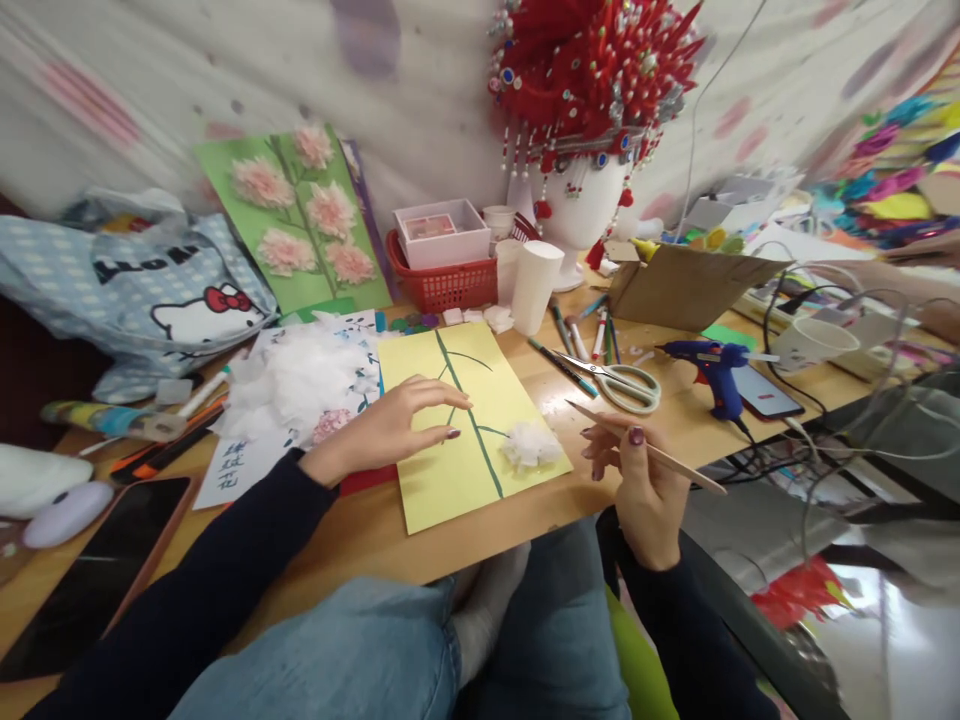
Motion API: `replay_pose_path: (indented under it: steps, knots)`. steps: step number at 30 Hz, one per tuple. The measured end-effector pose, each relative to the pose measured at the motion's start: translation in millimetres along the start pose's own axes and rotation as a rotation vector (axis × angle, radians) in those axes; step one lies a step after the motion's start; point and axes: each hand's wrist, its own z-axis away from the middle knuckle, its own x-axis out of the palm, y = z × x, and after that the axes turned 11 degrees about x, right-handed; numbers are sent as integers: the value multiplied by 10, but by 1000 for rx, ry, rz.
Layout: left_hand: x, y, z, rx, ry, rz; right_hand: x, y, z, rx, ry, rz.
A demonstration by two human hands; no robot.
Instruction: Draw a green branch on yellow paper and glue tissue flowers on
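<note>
A yellow sheet of paper (427,490) lies in front of me, with a dark green branch (484,450) drawn on it. A white tissue-like flower (531,446) sits near the sheet's lower right corner. Over the left half of the paper, my left hand (401,415) is held with fingers stretched out and nothing in it. Beyond the table's front edge, my right hand (645,480) grips a thin pointed wooden stick (675,466) between thumb and fingers, its tip toward the paper. Left of the sheet rests a heap of white fluffy petals (289,375).
Scissors (626,385), pens (562,365) and a blue glue gun (712,370) with cables lie at the right. A red basket (450,288), a white paper roll (537,290) and a mannequin head (577,205) stand behind. At the left are a checked bag (150,300) and a phone (105,570).
</note>
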Motion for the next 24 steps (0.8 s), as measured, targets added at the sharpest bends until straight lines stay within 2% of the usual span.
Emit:
replay_pose_path:
  steps: [3,5,8,10,12,14,15,17,19,21,22,23,24]
  knots:
    - [-142,63,198,-102,14,-84,-52,74,-59,-38,63,46]
    - [-128,71,291,-143,-18,-120,-84,129,-111,-50,109,114]
    - [12,51,325,-142,-74,-120,-126,175,-167,-2,97,128]
    - [138,69,271,-161,-89,-76,-124,155,-170,20,43,92]
    - [265,152,157,-185,-61,-37,-56,81,-137,-22,1,81]
    - [387,295,-4,-198,-4,42,97,-47,-77,-150,-15,126]
    - [443,377,-93,-202,21,117,199,-125,-44,-260,-31,167]
    - [534,529,-256,-250,121,487,404,-284,12,-509,-178,260]
    - [570,618,-356,-294,266,795,521,-402,37,-626,-295,332]
    - [526,615,-363,-338,387,972,455,-431,6,-627,-372,367]
    - [478,581,-332,-366,423,1005,340,-407,-41,-612,-366,381]
    - [421,530,-284,-401,447,992,175,-359,-114,-603,-311,396]
    - [363,468,-224,-431,456,933,-30,-293,-215,-581,-158,454]
